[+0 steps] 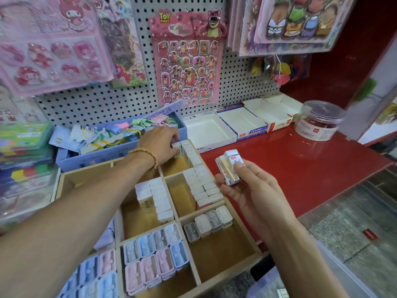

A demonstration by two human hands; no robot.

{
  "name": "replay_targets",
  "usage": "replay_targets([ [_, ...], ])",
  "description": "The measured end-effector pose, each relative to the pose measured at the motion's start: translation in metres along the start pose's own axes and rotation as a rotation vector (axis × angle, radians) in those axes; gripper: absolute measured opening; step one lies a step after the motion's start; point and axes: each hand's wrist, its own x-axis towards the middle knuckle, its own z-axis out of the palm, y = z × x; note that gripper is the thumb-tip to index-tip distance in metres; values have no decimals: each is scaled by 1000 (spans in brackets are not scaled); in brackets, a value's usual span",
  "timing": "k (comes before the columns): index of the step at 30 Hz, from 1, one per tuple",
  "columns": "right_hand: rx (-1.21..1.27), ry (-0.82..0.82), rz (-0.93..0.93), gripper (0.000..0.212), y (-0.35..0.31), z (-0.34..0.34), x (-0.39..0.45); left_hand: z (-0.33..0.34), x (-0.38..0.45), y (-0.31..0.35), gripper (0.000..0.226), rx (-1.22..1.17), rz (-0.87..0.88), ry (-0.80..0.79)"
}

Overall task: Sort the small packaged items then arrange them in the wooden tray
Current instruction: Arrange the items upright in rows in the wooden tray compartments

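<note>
A wooden tray (227, 227) with several compartments lies on the red counter. White packaged erasers (200, 181) stand in rows in its far right compartments, and more white ones (160, 197) fill the middle. Pastel blue and pink packs (154, 254) fill the near compartments, grey-white ones (209, 222) the right. My left hand (164, 145), wearing a bead bracelet, pinches a white eraser (177, 147) at the far end of the tray's back right compartment. My right hand (247, 186) grips a few white erasers (229, 166) just right of the tray.
A purple box (120, 147) of coloured trinkets sits behind the tray. Three empty white cardboard display boxes (236, 123) and a clear round jar (318, 121) stand at the back of the red counter (290, 164). Sticker sheets hang on the pegboard (189, 59). Stacked colourful packs (23, 151) lie left.
</note>
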Motion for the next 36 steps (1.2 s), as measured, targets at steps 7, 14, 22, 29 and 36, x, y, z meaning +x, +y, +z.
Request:
replay_targets([
  [7,-72,-20,-28,44,-7,10,-25,-36,-34,24,12,-299,-18,150],
  [14,-197,-9,-120,26,-5,34,-59,-81,-120,72,26,-934,-50,-163],
  [22,-170,-41,-123,29,13,67,-97,-118,-168,67,7,-1094,-124,-183],
  [29,2,-4,20,19,26,78,-118,-140,-197,41,8,-1072,-192,-67],
  [36,-64,68,48,14,32,81,-125,-130,-216,-16,13,-549,-229,19],
])
